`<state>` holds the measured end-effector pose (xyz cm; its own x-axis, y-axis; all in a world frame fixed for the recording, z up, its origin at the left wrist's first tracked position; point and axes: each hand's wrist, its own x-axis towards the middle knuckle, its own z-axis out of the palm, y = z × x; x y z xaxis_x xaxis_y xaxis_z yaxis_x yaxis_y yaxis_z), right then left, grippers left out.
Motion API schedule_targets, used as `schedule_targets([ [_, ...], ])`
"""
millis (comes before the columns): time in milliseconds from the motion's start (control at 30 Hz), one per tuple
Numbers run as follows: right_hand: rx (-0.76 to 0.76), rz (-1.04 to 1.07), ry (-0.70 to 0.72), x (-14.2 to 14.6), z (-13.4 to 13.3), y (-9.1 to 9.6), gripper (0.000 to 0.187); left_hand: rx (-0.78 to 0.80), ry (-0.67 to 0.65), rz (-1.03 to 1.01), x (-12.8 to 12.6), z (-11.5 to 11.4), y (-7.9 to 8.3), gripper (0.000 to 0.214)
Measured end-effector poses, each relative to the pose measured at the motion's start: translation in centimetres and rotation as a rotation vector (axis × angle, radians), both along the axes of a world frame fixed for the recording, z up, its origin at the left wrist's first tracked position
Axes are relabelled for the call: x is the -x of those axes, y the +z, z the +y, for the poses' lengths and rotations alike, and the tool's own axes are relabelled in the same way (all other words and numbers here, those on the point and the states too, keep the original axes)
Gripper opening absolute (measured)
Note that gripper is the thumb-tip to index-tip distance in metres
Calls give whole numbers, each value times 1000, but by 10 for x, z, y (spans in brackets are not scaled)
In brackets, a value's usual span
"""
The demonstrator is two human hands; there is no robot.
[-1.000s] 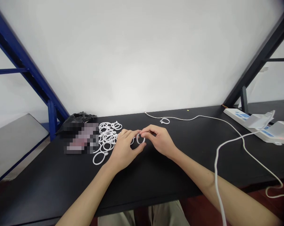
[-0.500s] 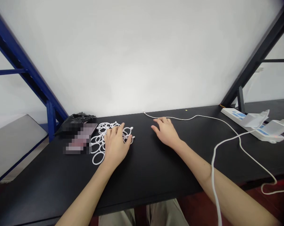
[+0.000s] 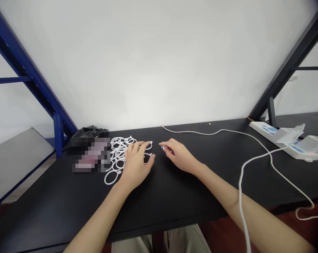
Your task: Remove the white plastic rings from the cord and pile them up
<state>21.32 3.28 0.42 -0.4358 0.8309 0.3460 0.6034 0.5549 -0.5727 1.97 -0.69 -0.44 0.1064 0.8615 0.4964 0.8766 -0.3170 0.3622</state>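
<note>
A pile of white plastic rings (image 3: 118,153) lies on the black table (image 3: 175,189), left of centre. My left hand (image 3: 136,164) rests flat on the pile's right side with fingers stretched out and thumb apart; its fingertips touch one ring (image 3: 148,145). My right hand (image 3: 179,155) sits just to the right, fingers curled in a pinch around a small white ring (image 3: 163,147) that shows only in part. The two hands are a short gap apart.
A white cord (image 3: 227,131) runs from the table's back edge off the front right. A white power strip with plugs (image 3: 288,138) is at far right. A black bag (image 3: 88,132) and a blurred-out object (image 3: 91,154) lie left of the rings. Blue frame left, black frame right.
The hands, which held one ring together, parted. The left went onto the pile; the right reached to the cord and came back, and the ring that lay by the cord is gone from there.
</note>
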Motion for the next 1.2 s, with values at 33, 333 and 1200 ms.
schedule_targets([
  [33, 49, 111, 36, 3, -5, 4, 27, 4, -49, -13, -1, -1, 1, 42],
  [333, 418, 613, 233, 11, -20, 26, 23, 78, -220, -104, -6, -10, 10, 41],
  [1200, 268, 426, 158, 9, -15, 16, 14, 100, -343, -35, -7, -12, 7, 27],
])
